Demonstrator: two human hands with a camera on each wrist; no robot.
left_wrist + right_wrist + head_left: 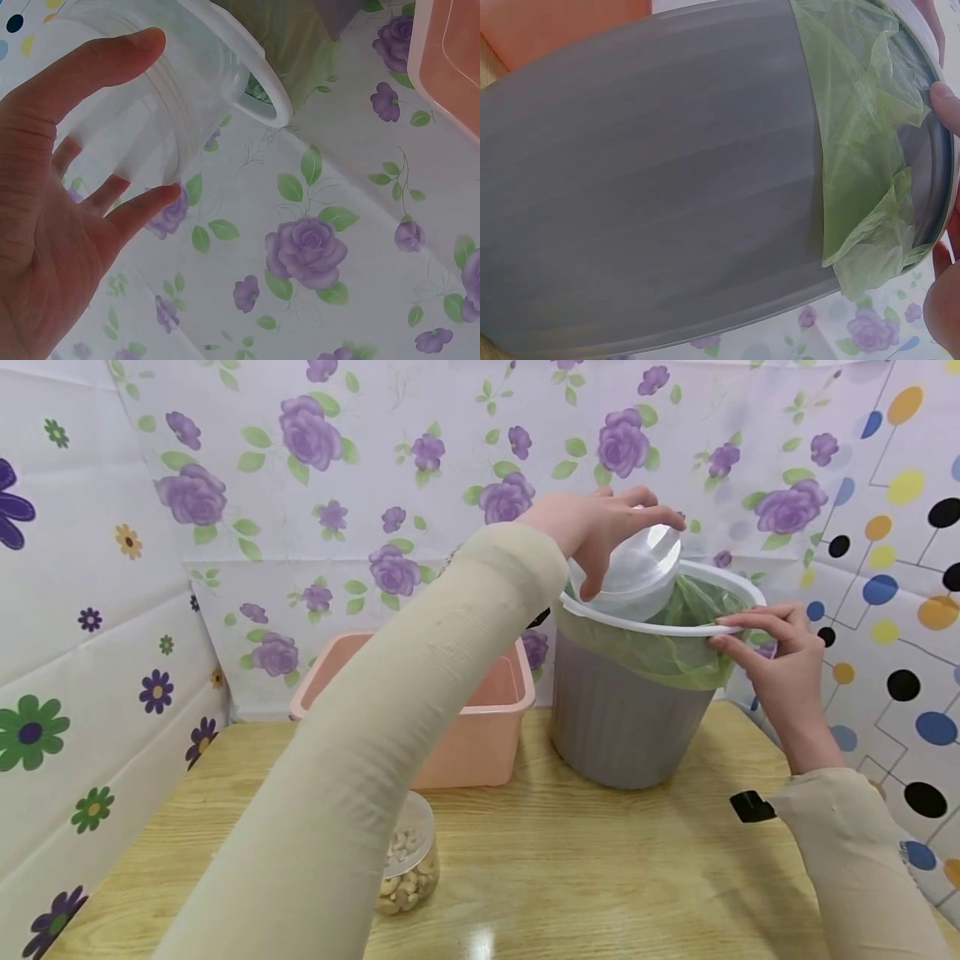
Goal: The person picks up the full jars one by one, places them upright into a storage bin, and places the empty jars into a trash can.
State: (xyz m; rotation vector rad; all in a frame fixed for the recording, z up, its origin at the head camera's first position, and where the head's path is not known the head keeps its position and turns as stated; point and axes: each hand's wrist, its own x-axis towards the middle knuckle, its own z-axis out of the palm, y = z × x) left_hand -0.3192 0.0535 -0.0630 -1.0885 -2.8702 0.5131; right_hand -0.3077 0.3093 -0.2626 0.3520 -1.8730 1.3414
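My left hand (592,527) grips a clear plastic tub (641,572) from above, over the mouth of a grey trash bin (630,718). In the left wrist view the thumb and fingers spread round the tub's side, and its lower end overlaps the white bin rim (259,90). A translucent green bag (697,602) lines the bin and folds down over its outside. My right hand (787,660) pinches the rim at the right, thumb outside and fingers on top. In the right wrist view the ribbed bin wall (652,180) fills most of the picture.
A pink plastic basin (480,747) stands left of the bin, partly behind my left sleeve. Nearer, a lidded clear jar of cashews (408,881) is on the wooden table (585,868). Flowered sheets (337,560) hang behind and at the left; a dotted one (892,635) hangs at the right.
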